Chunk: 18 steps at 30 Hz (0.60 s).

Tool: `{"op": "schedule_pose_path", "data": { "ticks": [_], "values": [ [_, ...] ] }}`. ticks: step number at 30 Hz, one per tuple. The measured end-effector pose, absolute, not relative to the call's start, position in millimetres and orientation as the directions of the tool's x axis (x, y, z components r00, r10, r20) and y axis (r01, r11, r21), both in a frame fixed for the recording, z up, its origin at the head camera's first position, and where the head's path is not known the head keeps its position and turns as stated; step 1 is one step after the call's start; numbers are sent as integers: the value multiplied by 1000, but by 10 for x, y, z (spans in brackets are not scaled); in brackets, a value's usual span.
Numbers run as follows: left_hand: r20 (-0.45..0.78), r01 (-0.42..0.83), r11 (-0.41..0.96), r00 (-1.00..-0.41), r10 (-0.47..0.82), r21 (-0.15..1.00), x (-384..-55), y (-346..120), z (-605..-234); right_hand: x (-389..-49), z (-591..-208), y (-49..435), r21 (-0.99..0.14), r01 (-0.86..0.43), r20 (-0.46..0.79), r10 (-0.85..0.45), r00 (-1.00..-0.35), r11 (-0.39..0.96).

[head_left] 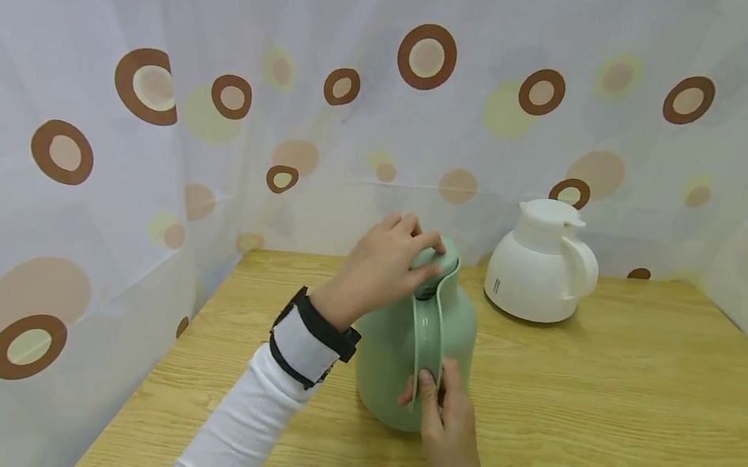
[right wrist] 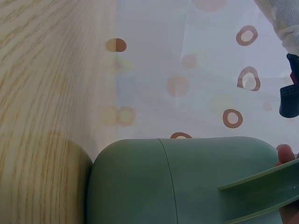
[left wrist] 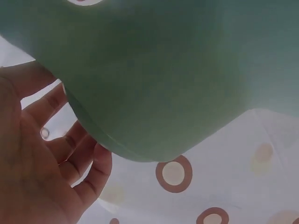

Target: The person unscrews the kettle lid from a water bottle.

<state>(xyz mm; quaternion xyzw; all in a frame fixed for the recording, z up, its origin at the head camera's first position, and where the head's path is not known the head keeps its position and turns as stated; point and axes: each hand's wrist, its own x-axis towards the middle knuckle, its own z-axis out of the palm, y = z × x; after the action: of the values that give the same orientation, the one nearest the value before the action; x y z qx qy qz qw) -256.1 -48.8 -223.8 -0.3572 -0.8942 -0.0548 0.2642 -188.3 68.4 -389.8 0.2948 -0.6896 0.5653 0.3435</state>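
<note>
A pale green thermos jug (head_left: 460,325) stands upright on the wooden table, its handle (head_left: 429,337) facing me. My left hand (head_left: 380,266) reaches over the top and grips the round green lid (head_left: 447,253), fingers and thumb spread around its edge. In the left wrist view, the fingers of that hand (left wrist: 51,144) curl along the green rim. Lower down, my right hand (head_left: 450,428) holds the handle, thumb on its near side. The right wrist view shows the jug's body (right wrist: 135,182) lying sideways across the picture, with the handle at the right edge.
A white thermos jug (head_left: 533,276) with its handle to the right stands behind and to the right of the green one. Spotted cloth (head_left: 374,26) hangs behind the wooden table (head_left: 643,415) and along its sides.
</note>
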Motion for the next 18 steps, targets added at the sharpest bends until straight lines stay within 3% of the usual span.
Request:
{"op": "schedule_pose_path", "data": {
  "ticks": [6,10,14,18],
  "values": [
    [560,617,770,-586,586,-160,-2586,-425,-2256,-1867,-3871,671,-577,-795,807,-21,-590,187],
    [532,588,789,-617,579,-177,-2569,-399,-2223,-1878,-3883,672,-562,-806,818,-17,-574,187],
    [480,633,772,-660,579,-62,-2555,-492,-2158,-1879,-3894,678,-558,-808,821,-18,-571,191],
    [474,774,622,-594,650,117,-2595,-685,-2129,-1879,-3900,685,-566,-803,815,-19,-579,186]
  ]
}}
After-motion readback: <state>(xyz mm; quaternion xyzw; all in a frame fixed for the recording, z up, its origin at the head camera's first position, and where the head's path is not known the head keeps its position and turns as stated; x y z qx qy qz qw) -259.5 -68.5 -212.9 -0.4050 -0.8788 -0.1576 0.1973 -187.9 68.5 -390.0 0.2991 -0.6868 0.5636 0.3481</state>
